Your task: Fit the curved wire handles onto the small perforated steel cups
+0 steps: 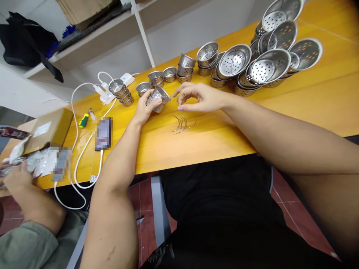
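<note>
A small perforated metal cup (159, 100) is tilted in my left hand (146, 106), its mouth toward the upper right. My right hand (198, 98) hovers just right of the cup, fingers curled and apart, with nothing visible between them. Below it on the yellow table (157, 149) lie several thin curved wires (181, 125). Behind the held cup stand more small perforated cups (169, 74), some of them stacked (185, 68).
Large perforated metal baskets (269, 67) lean in stacks at the back right. To the left are a small cup stack (125, 95), power strip (105, 95), screwdriver (83, 120), phone (103, 134) and white cables. Another person's hand (19, 177) is near plastic bags and a cardboard box (52, 129).
</note>
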Available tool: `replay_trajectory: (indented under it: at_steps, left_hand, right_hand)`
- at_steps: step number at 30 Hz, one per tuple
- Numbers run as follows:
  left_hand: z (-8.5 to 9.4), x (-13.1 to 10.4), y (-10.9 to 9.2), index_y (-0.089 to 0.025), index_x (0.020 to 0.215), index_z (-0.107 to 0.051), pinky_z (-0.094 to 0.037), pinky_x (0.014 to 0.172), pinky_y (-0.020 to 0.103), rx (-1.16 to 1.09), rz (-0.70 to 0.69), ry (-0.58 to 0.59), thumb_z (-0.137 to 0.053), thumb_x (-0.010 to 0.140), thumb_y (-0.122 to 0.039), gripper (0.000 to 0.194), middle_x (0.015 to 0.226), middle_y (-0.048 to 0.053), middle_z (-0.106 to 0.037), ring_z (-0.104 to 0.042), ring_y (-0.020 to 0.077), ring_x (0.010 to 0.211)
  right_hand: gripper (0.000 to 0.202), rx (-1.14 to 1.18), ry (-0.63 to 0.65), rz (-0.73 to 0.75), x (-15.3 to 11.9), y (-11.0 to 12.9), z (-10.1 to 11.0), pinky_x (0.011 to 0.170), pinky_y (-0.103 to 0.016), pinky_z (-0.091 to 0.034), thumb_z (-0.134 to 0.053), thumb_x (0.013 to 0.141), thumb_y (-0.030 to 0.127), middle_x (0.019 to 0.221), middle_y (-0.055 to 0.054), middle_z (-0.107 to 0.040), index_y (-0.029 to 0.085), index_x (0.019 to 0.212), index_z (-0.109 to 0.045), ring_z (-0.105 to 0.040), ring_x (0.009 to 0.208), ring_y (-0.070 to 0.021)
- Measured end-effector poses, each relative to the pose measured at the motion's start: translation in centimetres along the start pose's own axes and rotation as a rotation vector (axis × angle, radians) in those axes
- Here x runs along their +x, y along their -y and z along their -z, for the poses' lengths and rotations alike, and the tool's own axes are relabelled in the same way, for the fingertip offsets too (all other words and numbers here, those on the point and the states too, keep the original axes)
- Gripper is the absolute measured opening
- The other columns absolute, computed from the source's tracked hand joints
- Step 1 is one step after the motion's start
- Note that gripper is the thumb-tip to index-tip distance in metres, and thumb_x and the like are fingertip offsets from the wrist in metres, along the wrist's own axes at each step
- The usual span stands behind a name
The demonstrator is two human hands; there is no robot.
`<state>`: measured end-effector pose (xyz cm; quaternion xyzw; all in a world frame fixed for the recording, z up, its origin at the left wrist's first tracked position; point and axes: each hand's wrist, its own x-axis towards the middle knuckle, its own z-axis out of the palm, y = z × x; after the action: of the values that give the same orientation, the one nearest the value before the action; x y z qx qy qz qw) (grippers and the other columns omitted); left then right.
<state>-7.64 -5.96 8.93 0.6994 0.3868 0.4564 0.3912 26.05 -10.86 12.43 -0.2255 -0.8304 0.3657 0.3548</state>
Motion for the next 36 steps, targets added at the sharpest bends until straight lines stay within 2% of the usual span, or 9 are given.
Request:
replay_trajectory:
  at_steps: [4,8,13,15,17,20,25,30,36]
  left_hand:
    - [0.4,0.4,1.2,-0.028,0.126,-0.086,-0.068,0.113,0.049,0.015,-0.015,-0.091,-0.104,0.070,-0.106,0.097,0.118,0.003,-0.080,-0.078,0.0253,0.108]
    - [0.3,0.2,1.1,-0.029,0.124,-0.087,-0.072,0.112,0.052,0.052,-0.031,-0.010,-0.103,0.073,-0.105,0.093,0.115,0.003,-0.080,-0.080,0.0266,0.106]
    - [0.2,-0.2,0.7,-0.030,0.140,-0.086,-0.073,0.123,0.061,0.091,-0.074,0.101,-0.102,0.079,-0.104,0.097,0.128,0.007,-0.086,-0.088,0.0346,0.121]
    - [0.2,-0.1,0.8,-0.032,0.148,-0.084,-0.071,0.130,0.065,0.108,-0.119,0.130,-0.104,0.079,-0.100,0.099,0.137,0.008,-0.088,-0.088,0.0385,0.132]
    - [0.2,0.0,1.0,-0.036,0.156,-0.080,-0.068,0.137,0.067,0.112,-0.170,0.146,-0.108,0.078,-0.097,0.103,0.147,0.008,-0.087,-0.087,0.0411,0.143]
    - [0.0,0.3,1.3,-0.039,0.162,-0.075,-0.063,0.144,0.069,0.106,-0.212,0.146,-0.112,0.075,-0.095,0.110,0.158,0.008,-0.084,-0.083,0.0432,0.155]
    - [-0.9,0.6,1.8,-0.036,0.155,-0.072,-0.060,0.147,0.067,0.069,-0.214,0.039,-0.108,0.078,-0.098,0.105,0.154,0.009,-0.082,-0.082,0.0405,0.155]
    - [-3.0,-0.1,1.6,-0.036,0.148,-0.067,-0.059,0.147,0.065,-0.136,-0.126,-0.079,-0.101,0.091,-0.096,0.089,0.150,0.008,-0.077,-0.077,0.0373,0.162]
    - [-5.6,-1.1,-0.6,-0.033,0.133,-0.069,-0.059,0.145,0.067,-0.338,-0.042,-0.125,-0.104,0.091,-0.091,0.080,0.139,0.006,-0.076,-0.077,0.0374,0.154]
  right_hand:
    - [0.039,-0.245,0.201,-0.078,-0.4,0.0,0.1,0.126,-0.063,-0.062,-0.090,0.099,0.063,0.146,-0.018,-0.079,0.024,0.101,-0.087,-0.079,0.129,-0.0395]
    - [0.046,-0.334,0.311,-0.120,-0.3,-0.1,-0.1,0.124,-0.062,-0.061,-0.087,0.100,0.065,0.144,-0.020,-0.079,0.022,0.117,-0.092,-0.079,0.129,-0.0411]
    - [0.040,-0.326,0.023,-0.069,-0.2,-0.1,-0.3,0.105,-0.051,-0.064,-0.087,0.111,0.062,0.123,-0.014,-0.085,0.024,0.121,-0.087,-0.078,0.107,-0.0330]
    - [0.042,-0.277,-0.078,-0.043,-0.1,-0.1,-0.6,0.097,-0.047,-0.064,-0.089,0.113,0.060,0.122,-0.011,-0.086,0.024,0.134,-0.085,-0.077,0.101,-0.0301]
    - [0.047,-0.232,-0.081,-0.019,-0.1,-0.1,-1.0,0.091,-0.044,-0.063,-0.089,0.113,0.059,0.115,-0.008,-0.085,0.025,0.145,-0.081,-0.076,0.095,-0.0276]
    - [0.045,-0.210,-0.054,0.006,0.0,-0.6,-1.8,0.090,-0.046,-0.064,-0.087,0.115,0.061,0.103,-0.004,-0.081,0.026,0.142,-0.079,-0.074,0.088,-0.0263]
    - [0.064,-0.097,-0.202,-0.019,0.2,-1.4,-3.1,0.096,-0.054,-0.072,-0.091,0.112,0.074,0.134,-0.011,-0.081,0.030,0.149,-0.065,-0.079,0.102,-0.0318]
    - [0.075,-0.126,-0.191,0.024,0.3,-1.5,-4.5,0.103,-0.058,-0.077,-0.099,0.105,0.070,0.163,-0.015,-0.068,0.033,0.158,-0.061,-0.079,0.122,-0.0368]
    - [0.053,-0.233,-0.260,0.044,0.6,-1.7,-4.8,0.108,-0.062,-0.077,-0.099,0.111,0.057,0.149,-0.012,-0.067,0.032,0.143,-0.066,-0.076,0.116,-0.0346]
